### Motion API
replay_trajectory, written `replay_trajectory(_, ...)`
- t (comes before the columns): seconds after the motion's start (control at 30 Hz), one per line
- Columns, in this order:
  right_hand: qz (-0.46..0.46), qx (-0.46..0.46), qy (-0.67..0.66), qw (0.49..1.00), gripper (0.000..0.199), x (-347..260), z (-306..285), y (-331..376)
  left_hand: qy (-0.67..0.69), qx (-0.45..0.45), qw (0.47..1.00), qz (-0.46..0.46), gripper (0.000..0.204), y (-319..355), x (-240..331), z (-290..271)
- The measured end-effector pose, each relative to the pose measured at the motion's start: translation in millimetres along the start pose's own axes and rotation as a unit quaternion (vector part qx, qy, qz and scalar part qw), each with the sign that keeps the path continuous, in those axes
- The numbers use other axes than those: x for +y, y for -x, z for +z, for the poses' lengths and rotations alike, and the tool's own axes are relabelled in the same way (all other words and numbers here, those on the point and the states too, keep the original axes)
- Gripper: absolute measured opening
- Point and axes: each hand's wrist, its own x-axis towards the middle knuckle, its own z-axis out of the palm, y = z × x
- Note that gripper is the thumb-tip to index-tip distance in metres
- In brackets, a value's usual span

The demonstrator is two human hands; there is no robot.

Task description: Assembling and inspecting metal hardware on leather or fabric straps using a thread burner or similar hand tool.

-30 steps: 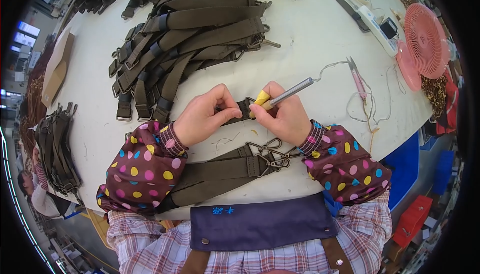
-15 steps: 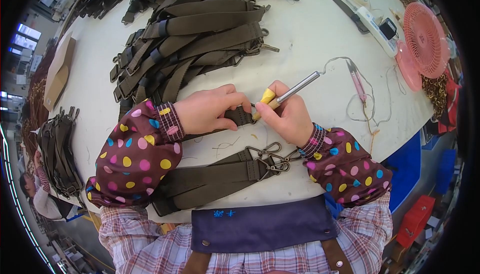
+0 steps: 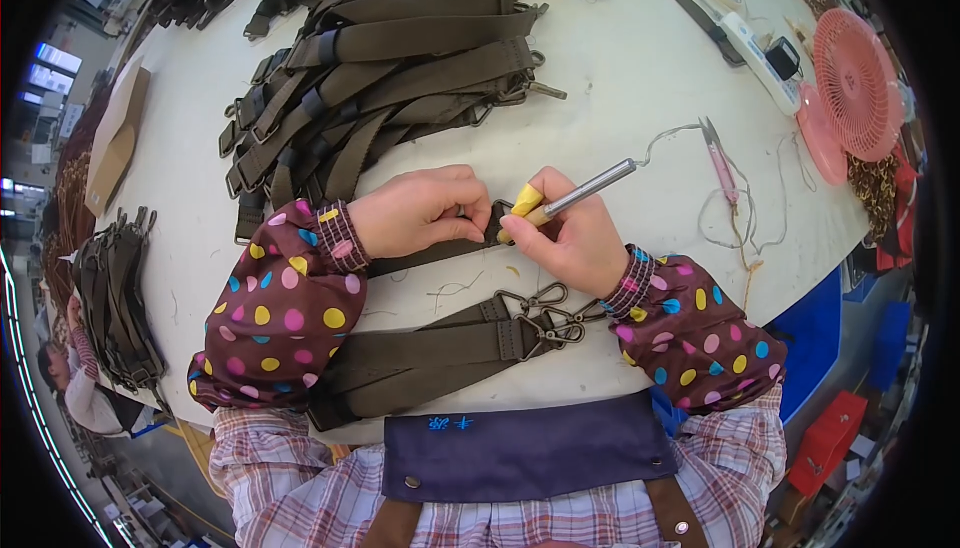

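My left hand (image 3: 420, 210) pinches an olive-brown webbing strap (image 3: 425, 256) near its end, fingers curled together. At that end sits a dark metal ring (image 3: 501, 212). My right hand (image 3: 578, 243) grips a corded pen-shaped tool (image 3: 598, 182) with a silver barrel and a thin wire at its far end. Its near end meets the strap end beside the ring; my fingers partly hide the contact. Yellow wrapping (image 3: 527, 198) covers my right index finger. Closer to me, folded straps (image 3: 430, 363) with metal snap hooks (image 3: 548, 326) lie on the pale table (image 3: 640, 88).
A large heap of similar straps (image 3: 400, 43) lies beyond my left hand, and another bundle (image 3: 118, 298) hangs at the left edge. Pink-handled thread snips (image 3: 719, 163), a power strip (image 3: 758, 63) and a pink fan (image 3: 853, 83) are on the right. A person (image 3: 90, 398) sits far left.
My left fingers have drawn back slightly to the left and closed more tightly, showing more of the metal ring. The tool in my right hand has shifted slightly left and down.
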Motion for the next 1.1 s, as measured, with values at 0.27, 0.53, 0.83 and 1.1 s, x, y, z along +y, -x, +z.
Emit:
replay_trajectory(0.27,-0.021,0.032,-0.021,0.999,0.021,8,0,-1,-0.024,-0.060,0.997,-0.034,0.017,-6,9,-8)
replay_trajectory(0.53,-0.010,0.030,-0.067,0.997,0.020,6,-1,-1,-0.008,-0.069,0.996,-0.052,0.014,3,14,-14)
replay_trajectory(0.83,0.002,0.053,-0.130,0.990,0.017,4,-3,-2,-0.133,-0.026,0.987,-0.091,0.025,12,40,-17)
replay_trajectory(1.1,-0.004,0.041,-0.105,0.994,0.018,6,-2,-2,-0.042,-0.074,0.996,-0.020,0.016,-5,7,-9)
